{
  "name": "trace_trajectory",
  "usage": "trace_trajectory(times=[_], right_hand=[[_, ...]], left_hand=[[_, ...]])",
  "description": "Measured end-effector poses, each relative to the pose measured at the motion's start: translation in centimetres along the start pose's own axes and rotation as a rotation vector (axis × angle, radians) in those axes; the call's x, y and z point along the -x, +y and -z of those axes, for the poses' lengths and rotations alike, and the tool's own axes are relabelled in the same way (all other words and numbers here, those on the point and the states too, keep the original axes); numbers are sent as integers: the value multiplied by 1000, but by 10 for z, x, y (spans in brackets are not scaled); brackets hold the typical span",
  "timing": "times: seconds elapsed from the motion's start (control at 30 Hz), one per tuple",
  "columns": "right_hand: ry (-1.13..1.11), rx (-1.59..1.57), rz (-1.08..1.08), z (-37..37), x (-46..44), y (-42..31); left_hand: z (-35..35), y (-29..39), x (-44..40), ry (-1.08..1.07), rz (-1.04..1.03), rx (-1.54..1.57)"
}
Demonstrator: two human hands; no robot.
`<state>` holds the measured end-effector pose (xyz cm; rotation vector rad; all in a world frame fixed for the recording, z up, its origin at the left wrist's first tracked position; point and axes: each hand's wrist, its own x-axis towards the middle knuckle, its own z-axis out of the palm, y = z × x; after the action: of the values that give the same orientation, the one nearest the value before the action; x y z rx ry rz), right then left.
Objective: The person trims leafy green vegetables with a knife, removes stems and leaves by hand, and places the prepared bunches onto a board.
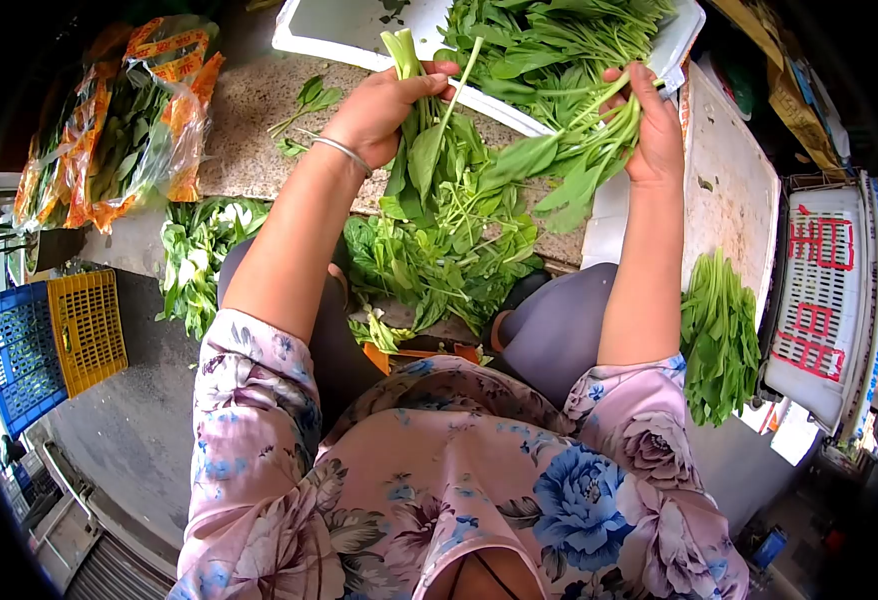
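Observation:
My left hand (374, 108), with a bangle at the wrist, is closed around the pale stems of leafy greens (426, 165), whose leaves hang downward. One long stem sticks out to the right of that hand. On the other side, my right hand (654, 128) grips a second bunch of leafy greens (574, 165) by the stems, its leaves pointing left. A white foam box (324, 28) lies just beyond both hands, with a heap of greens (559, 45) in its right part. Below the hands, loose greens (449, 255) are piled between my knees.
Plastic bags of greens (129, 130) lie at the upper left. Blue (22, 345) and yellow (89, 330) crates stand at left. Bundled greens (719, 340) sit at right beside a white board (724, 170) and a slatted white basket (809, 300). More greens (209, 255) lie by my left knee.

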<state>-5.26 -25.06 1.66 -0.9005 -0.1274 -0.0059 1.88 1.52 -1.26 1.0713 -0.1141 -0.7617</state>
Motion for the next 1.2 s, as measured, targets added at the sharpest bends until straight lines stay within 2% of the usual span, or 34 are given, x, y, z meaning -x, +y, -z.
trace_trajectory(times=[0.07, 0.17, 0.23, 0.3, 0.37, 0.43, 0.47, 0.57, 0.6, 0.63, 0.7, 0.83, 0.9, 0.97, 1.03, 1.1, 1.2], right_hand=[[428, 985, 173, -6, -1, 13], [382, 685, -16, -16, -1, 25], [336, 757, 83, -42, -1, 37], [301, 824, 86, -55, -3, 49], [290, 859, 133, -57, -8, 64], [218, 868, 132, -56, -11, 77], [238, 891, 114, -55, -11, 79], [280, 831, 70, -53, -12, 69], [298, 749, 46, -51, -13, 65], [352, 627, 55, -49, -15, 64], [299, 567, 37, -44, -13, 51], [261, 188, 49, -22, -12, 32], [204, 115, 116, -3, -11, 21], [318, -4, 139, -11, -3, 8], [360, -69, 206, 0, 1, -5], [252, -159, 260, 3, 8, -12], [303, -130, 258, 11, 10, -17]], left_hand=[[2, -2, -1, -48, 33, -43], [-6, -1, 3, -99, 52, -99], [-8, -7, 0, -113, 67, -114], [-11, -13, 0, -121, 5, -365], [-17, -17, -1, -95, 19, -393], [-17, -24, -3, -109, -4, -655], [-16, -31, -6, -92, -79, -619], [-16, -23, -5, -143, -13, -524], [-18, -16, -2, -184, 19, -347], [-17, -14, -2, -180, 17, -345], [-15, -11, -4, -118, -16, -4], [-4, -3, -8, -72, -154, -33], [0, -3, -7, -25, -147, 2], [2, -1, -5, 20, -141, 38], [6, -2, -5, 54, -102, 94], [10, -1, -5, 62, -95, 100], [12, -1, -6, 16, -132, 21]])
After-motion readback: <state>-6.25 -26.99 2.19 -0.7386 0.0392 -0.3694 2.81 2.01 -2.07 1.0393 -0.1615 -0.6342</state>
